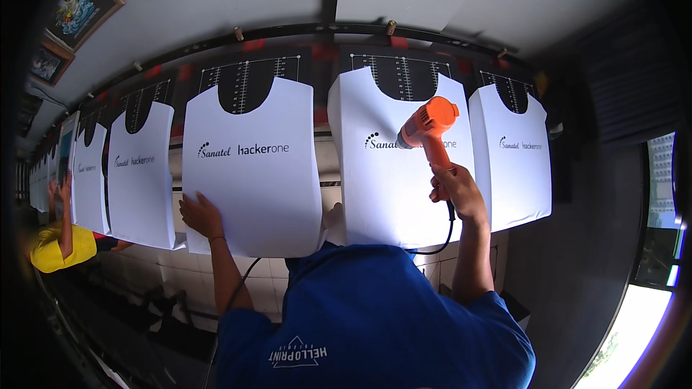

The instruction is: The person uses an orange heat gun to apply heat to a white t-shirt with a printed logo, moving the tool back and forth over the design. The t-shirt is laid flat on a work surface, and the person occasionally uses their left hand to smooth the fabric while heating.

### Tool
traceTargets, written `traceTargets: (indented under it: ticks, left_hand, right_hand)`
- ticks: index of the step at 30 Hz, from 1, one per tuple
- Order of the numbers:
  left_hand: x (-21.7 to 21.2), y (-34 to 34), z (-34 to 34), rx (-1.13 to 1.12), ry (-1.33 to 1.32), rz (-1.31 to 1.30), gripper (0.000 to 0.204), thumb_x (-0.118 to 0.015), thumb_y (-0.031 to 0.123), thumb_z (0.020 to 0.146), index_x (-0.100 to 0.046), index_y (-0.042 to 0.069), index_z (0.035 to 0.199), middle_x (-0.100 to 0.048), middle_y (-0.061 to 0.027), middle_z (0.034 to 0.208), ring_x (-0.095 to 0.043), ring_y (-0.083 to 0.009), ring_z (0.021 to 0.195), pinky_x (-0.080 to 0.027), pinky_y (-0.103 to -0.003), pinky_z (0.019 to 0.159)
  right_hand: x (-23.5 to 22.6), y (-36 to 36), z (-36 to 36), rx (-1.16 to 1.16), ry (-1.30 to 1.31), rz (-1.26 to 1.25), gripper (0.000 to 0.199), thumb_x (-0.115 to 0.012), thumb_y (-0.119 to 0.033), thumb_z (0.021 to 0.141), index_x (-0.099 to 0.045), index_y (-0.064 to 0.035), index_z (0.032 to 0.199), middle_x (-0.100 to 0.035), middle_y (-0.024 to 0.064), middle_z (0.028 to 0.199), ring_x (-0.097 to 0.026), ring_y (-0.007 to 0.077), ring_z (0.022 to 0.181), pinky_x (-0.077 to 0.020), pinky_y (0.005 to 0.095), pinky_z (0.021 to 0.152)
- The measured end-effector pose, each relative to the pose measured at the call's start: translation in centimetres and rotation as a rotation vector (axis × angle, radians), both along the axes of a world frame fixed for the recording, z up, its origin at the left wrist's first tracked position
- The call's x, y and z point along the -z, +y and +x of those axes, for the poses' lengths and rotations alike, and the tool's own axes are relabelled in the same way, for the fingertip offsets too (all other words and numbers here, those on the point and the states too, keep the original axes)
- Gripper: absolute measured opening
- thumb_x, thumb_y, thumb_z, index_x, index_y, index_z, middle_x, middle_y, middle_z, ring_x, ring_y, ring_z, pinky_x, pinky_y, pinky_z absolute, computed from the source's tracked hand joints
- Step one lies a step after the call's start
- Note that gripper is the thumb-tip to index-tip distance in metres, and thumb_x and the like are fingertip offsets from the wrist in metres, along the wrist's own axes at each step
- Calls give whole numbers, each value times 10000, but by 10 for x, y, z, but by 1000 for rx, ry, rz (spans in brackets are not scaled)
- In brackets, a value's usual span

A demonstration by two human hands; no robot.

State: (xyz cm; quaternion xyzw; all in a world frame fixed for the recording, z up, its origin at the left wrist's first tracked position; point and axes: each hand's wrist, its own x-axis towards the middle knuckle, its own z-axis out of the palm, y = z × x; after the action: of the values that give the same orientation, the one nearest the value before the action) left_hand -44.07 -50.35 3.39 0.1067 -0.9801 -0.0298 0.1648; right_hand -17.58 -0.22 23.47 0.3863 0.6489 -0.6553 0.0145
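Note:
In my right hand (459,191) is an orange heat gun (435,121), gripped by its handle. Its dark nozzle points left, over the dark lettering on the chest of a white shirt piece (389,202). A black cord hangs from the handle's lower end. My left hand (202,216) lies with fingers stretched out on the lower left edge of another white shirt piece (252,194), which carries similar print. Both pieces lie on black boards (247,79) marked with white scale lines, visible at the necklines.
More printed white shirt pieces line the long bench, one (512,166) at the right and several to the left. A dark rail (288,29) runs along the back. A co-worker in a yellow shirt (65,248) reaches toward the bench at the far left.

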Motion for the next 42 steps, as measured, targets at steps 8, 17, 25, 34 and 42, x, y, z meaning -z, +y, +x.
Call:
traceTargets:
  ticks: [8, 17, 25, 34, 42]
  left_hand:
    - [7, -5, -4, 11, 33, 16, 510, -467, 342, 988, -489, -32, 1334, -501, -272, 1352, -473, -421, 1246, -349, -529, 1063]
    - [3, -1, -2, 3, 30, 23, 504, -478, 330, 982, -488, -34, 1331, -502, -272, 1347, -474, -417, 1241, -352, -525, 1060]
    - [4, -3, -3, 10, 39, 21, 493, -477, 321, 985, -492, -34, 1326, -505, -266, 1343, -476, -414, 1236, -353, -525, 1055]
    - [-1, 1, -2, 5, 30, 19, 492, -484, 316, 978, -501, -38, 1320, -513, -267, 1337, -481, -416, 1231, -359, -525, 1048]
    - [-1, 0, -1, -8, 22, 3, 497, -481, 318, 979, -495, -42, 1323, -509, -271, 1342, -480, -417, 1230, -357, -521, 1049]
  right_hand:
    - [4, 0, -8, -36, -1, -44, 375, -606, -310, 959, -572, 34, 1102, -577, 25, 730, -607, 113, 582, -508, 247, 563]
    - [0, 0, -11, -96, -13, -93, 343, -600, -295, 960, -560, 25, 1077, -577, 21, 760, -603, 104, 585, -514, 247, 580]
    - [2, -17, -18, -65, 32, -55, 303, -625, -259, 941, -590, 41, 968, -587, 32, 733, -613, 112, 582, -521, 249, 563]
    - [-1, -23, -25, -125, 40, -69, 285, -630, -259, 939, -593, 23, 964, -579, 22, 725, -607, 107, 587, -518, 252, 583]
    - [3, -19, -31, -135, 38, -113, 275, -626, -260, 941, -590, 13, 955, -575, 20, 727, -613, 105, 597, -522, 243, 582]
